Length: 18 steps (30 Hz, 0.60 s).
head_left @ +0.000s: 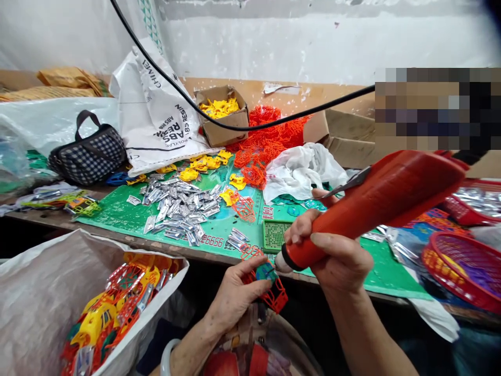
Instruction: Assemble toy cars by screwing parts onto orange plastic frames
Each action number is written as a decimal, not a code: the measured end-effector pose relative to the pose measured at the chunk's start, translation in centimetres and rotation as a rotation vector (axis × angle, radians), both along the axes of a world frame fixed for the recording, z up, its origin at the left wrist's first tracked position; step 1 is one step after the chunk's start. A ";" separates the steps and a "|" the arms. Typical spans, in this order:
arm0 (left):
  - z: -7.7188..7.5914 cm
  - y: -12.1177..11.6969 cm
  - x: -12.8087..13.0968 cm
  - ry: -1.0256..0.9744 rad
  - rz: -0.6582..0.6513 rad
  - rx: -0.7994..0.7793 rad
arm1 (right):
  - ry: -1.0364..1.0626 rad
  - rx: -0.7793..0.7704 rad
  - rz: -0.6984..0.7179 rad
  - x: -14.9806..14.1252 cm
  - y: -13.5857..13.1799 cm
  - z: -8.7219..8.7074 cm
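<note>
My right hand (332,250) is closed around a red electric screwdriver (376,209), whose tip presses down on a small plastic toy part (270,284). That part is red lattice with a green piece on it. My left hand (235,292) pinches it from the left, just below the table's front edge. A black cable (235,127) runs from the tool's rear up across the view.
On the green mat (125,211) lie several silver foil packets (180,203), yellow pieces (203,164) and red lattice parts (270,138). A cardboard box (223,115), white resin bag (156,115), checked pouch (90,156) and white cloth (301,169) stand behind. A sack of finished toys (113,308) sits lower left, red baskets (462,266) right.
</note>
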<state>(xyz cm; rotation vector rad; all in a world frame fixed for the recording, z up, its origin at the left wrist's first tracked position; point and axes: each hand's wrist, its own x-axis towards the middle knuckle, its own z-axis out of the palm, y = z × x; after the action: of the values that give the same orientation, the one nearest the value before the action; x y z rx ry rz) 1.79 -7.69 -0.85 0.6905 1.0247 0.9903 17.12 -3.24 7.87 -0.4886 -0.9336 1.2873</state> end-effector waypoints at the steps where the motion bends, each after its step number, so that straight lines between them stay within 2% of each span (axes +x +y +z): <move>1: -0.3 0.0 -0.2 0.000 0.020 -0.015 | 0.004 0.004 -0.004 0.0 0.1 0.0; 4: -0.8 0.2 -0.7 -0.008 0.072 -0.029 | -0.001 0.013 -0.009 0.1 0.3 0.0; 10: -0.8 0.7 -0.9 0.040 0.159 0.024 | -0.055 0.018 0.012 -0.5 0.9 0.2; 18: -1.5 1.6 -0.5 0.113 0.146 0.039 | -0.102 -0.019 0.020 -0.5 1.6 -0.7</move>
<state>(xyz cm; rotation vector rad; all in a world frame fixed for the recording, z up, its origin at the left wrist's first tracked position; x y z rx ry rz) 1.26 -6.06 -2.37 0.7179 1.1698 1.1097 16.63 -1.61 7.20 -0.5653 -1.0146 1.3001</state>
